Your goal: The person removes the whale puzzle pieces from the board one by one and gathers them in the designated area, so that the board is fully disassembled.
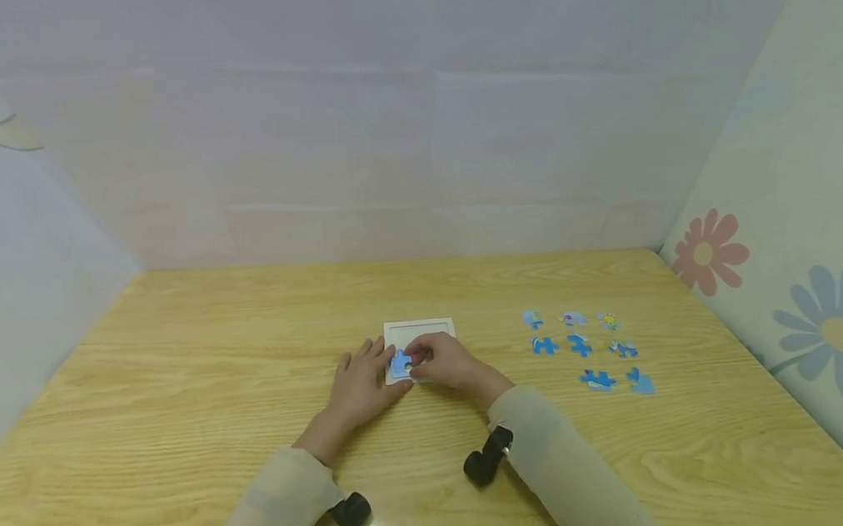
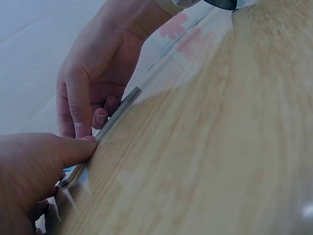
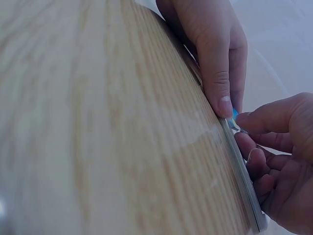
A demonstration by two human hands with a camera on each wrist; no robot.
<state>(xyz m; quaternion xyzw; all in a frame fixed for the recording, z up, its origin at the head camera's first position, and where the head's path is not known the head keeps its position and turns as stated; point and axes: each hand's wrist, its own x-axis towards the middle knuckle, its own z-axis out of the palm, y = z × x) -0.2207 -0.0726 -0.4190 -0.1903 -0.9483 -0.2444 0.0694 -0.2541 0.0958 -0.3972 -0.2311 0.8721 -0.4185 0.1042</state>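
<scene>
A white puzzle tray (image 1: 418, 324) lies on the wooden table in front of the person, partly covered by both hands. In its near left corner is a light blue puzzle piece (image 1: 400, 363). The right hand (image 1: 447, 363) reaches over the tray and pinches this piece at its right side between thumb and fingers. Along the tray's left edge rests the left hand (image 1: 360, 383), fingers extended forward and thumb at the near edge. From the right wrist side, only a bright blue bit of the piece (image 3: 235, 114) shows between the two hands' fingertips.
To the right, several loose blue puzzle pieces (image 1: 580, 345) lie spread in rough rows, one with a yellow flower (image 1: 609, 321). Pale cloth walls (image 1: 395, 132) close off the table (image 1: 211, 356) at the back and sides. Black wrist cameras (image 1: 351, 513) sit on both sleeves.
</scene>
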